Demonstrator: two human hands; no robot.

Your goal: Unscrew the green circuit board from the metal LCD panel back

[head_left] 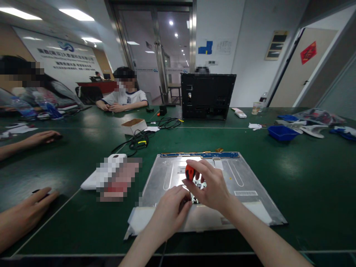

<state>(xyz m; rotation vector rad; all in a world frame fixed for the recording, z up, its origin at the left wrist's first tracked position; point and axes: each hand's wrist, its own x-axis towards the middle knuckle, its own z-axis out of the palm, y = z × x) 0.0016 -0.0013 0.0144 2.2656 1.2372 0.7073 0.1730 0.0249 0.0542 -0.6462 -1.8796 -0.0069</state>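
A silver metal panel [250, 178] with a blue circuit strip [200, 155] along its far edge lies flat on the green table in front of me. My right hand [211, 187] is closed around a small screwdriver with an orange-red handle [190, 172], held upright over the panel's middle. My left hand [169, 213] rests on the panel just below it, fingers curled near the tool's tip. What the left fingers pinch is hidden.
A white device [115, 159] lies left of the panel, beyond it black cables [140, 141] and a small cardboard box [134, 126]. A black computer case [207, 95] stands at the back, a blue tray [282, 132] to the right. Other people's hands [33, 202] rest at left.
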